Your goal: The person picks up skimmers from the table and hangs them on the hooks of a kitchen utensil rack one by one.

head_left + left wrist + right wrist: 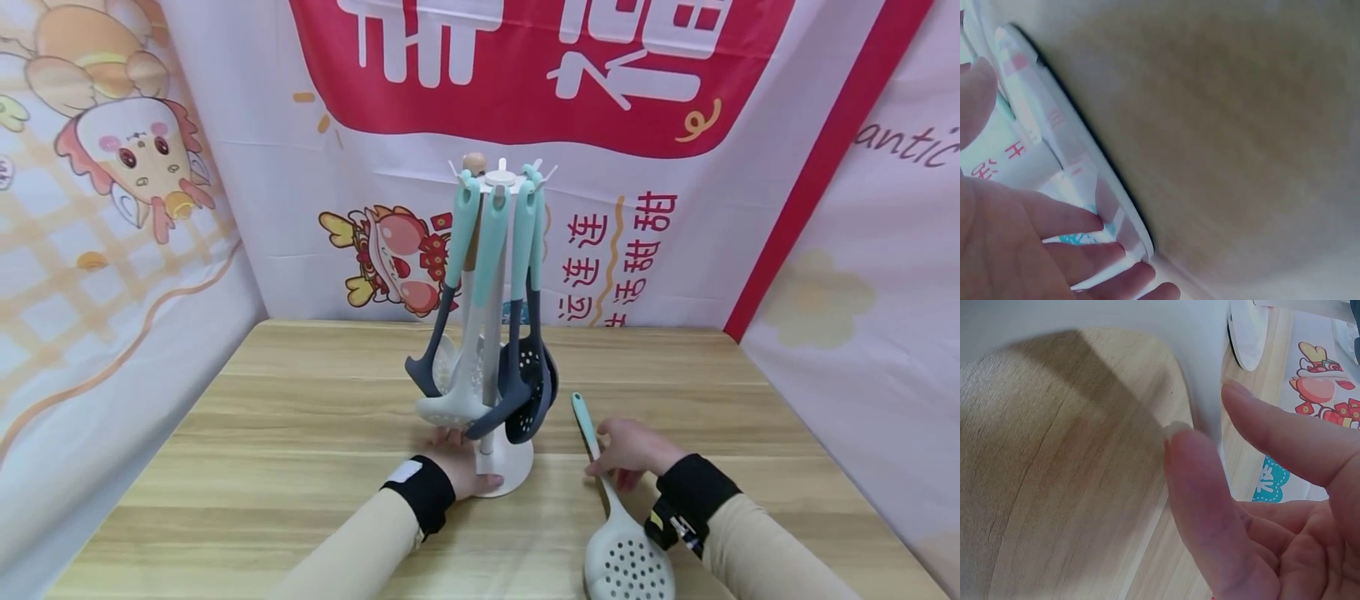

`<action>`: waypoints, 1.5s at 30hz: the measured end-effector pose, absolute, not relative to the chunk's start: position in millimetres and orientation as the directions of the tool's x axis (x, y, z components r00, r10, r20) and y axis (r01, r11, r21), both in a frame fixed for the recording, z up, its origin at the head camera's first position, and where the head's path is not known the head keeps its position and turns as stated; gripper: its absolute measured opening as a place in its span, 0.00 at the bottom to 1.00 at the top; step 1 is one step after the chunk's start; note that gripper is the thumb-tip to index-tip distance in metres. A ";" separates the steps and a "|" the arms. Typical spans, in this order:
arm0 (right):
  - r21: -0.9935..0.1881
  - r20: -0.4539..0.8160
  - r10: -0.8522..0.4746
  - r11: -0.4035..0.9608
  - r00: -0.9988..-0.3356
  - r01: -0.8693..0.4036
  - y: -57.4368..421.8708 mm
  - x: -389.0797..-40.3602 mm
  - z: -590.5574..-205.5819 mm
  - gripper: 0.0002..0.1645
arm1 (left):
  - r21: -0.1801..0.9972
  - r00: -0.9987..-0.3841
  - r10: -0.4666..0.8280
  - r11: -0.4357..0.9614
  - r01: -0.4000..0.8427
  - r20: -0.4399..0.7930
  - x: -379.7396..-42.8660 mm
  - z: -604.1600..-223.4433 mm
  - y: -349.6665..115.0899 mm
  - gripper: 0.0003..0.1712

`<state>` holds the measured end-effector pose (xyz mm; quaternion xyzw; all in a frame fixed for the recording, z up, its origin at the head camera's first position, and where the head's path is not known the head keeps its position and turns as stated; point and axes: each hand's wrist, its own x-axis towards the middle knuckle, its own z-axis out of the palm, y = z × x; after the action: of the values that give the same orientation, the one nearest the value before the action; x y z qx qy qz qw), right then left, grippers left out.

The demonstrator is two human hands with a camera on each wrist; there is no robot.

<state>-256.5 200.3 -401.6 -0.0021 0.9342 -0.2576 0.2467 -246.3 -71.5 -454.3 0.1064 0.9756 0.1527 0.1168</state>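
Observation:
A white rotating utensil rack [491, 333] stands upright, hung with several kitchen utensils with mint-green handles. My left hand [453, 467] holds the left side of its round base [513, 467], thumb over the front and fingers spread behind. In the left wrist view, the fingertips [1116, 250] reach along the base's rim. To the right, a pale grey skimmer [628, 558] with a mint-tipped handle lies with its perforated head nearest me. My right hand [633, 454] pinches its handle between thumb and fingers; the right wrist view shows fingertips [1194, 462] on either side of the handle.
On the rack hang a light grey ladle [453, 408], a dark slotted spoon [528, 408] and other dark-headed utensils. The wooden table [300, 400] ends at a printed cloth backdrop [660, 283], with more cloth along both sides.

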 end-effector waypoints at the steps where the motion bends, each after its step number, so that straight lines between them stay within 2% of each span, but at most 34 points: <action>1: -0.481 -0.465 -0.128 0.867 -0.876 0.128 200.6 -256.1 -401.5 0.45 | 0.303 -0.956 0.230 0.938 0.168 -0.180 -244.3 -453.2 -69.1 0.59; 9: -0.470 -0.480 -0.123 0.872 -0.869 0.137 201.0 -255.0 -401.6 0.42 | 0.210 -0.989 0.141 0.969 0.129 -0.045 -237.1 -459.7 -51.3 0.66; 22: -0.545 -0.450 -0.165 0.830 -0.877 0.123 208.9 -255.6 -399.5 0.41 | 0.217 -0.982 0.172 0.964 0.151 -0.078 -237.0 -457.0 -50.1 0.65; 34: -0.681 -0.322 -0.225 0.730 -0.920 0.060 210.5 -260.1 -380.5 0.43 | 0.227 -0.973 0.218 0.954 0.196 -0.076 -236.4 -451.8 -55.3 0.62; 45: -0.733 -0.198 -0.247 0.680 -0.949 -0.024 206.5 -260.9 -356.9 0.43 | 0.220 -0.962 0.250 0.950 0.222 -0.110 -232.5 -438.9 -59.2 0.56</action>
<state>-260.9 206.5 -356.9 -0.0749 0.9055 -0.3929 0.1416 -232.5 -59.2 -438.9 0.1199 0.9850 0.1036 0.0684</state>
